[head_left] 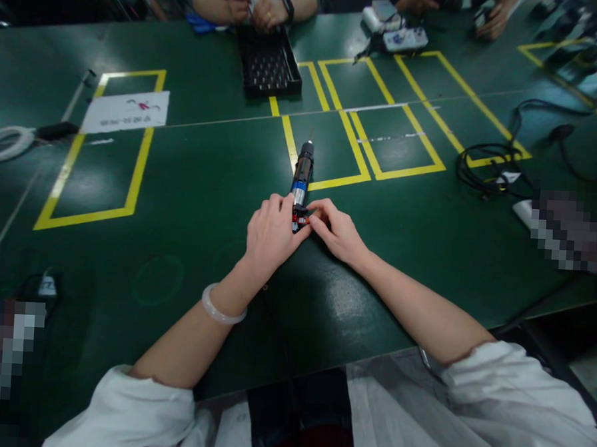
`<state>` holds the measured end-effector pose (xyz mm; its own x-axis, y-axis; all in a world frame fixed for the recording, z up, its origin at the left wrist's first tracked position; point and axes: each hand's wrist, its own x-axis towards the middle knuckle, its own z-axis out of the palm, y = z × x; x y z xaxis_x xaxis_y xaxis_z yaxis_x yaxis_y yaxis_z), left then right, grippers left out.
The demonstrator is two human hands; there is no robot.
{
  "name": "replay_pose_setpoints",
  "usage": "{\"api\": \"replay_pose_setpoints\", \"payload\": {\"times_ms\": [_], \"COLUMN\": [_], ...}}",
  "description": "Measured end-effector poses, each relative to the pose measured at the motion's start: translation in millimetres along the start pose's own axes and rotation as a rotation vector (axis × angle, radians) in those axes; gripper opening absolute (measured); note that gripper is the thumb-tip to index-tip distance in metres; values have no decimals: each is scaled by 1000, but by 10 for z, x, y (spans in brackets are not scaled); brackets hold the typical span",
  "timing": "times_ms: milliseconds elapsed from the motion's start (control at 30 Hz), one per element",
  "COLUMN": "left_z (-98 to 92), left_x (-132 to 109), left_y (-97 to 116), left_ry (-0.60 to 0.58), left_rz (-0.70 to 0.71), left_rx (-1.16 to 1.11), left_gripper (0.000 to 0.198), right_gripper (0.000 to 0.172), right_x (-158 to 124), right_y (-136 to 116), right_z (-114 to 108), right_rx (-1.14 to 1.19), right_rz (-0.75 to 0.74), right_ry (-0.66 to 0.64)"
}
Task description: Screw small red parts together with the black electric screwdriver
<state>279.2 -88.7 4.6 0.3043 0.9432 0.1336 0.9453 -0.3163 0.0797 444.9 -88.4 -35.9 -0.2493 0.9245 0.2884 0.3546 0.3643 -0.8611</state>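
In front of me on the green table lies what looks like an electric screwdriver, its thin bit pointing away from me. Its body is black, with a blue and silver section lower down. My left hand, a pale bracelet on its wrist, is wrapped round the near end from the left. At that same end sits a small red-and-white part. The fingertips of my right hand pinch at its right edge. Fingers hide much of the near end, so how the part is attached cannot be seen.
Yellow tape rectangles mark the table. Beyond are a black tray, a person's hands and a white device. A paper sign and white coil lie left, black cable right.
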Motion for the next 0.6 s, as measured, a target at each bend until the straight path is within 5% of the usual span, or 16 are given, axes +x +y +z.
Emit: {"api": "replay_pose_setpoints", "payload": {"times_ms": [333,600], "left_z": [-59,-196], "left_x": [-58,-212], "left_y": [-257,-876], "left_ry": [-38,-82], "left_rz": [20,-157], "left_rx": [67,160], "left_gripper": [60,66], "right_gripper": [18,19], "right_x": [6,14], "right_y": [36,15], "right_z": [-58,-84], "right_rx": [14,-20], "right_rz": [19,6], "right_ry": [-21,-42]}}
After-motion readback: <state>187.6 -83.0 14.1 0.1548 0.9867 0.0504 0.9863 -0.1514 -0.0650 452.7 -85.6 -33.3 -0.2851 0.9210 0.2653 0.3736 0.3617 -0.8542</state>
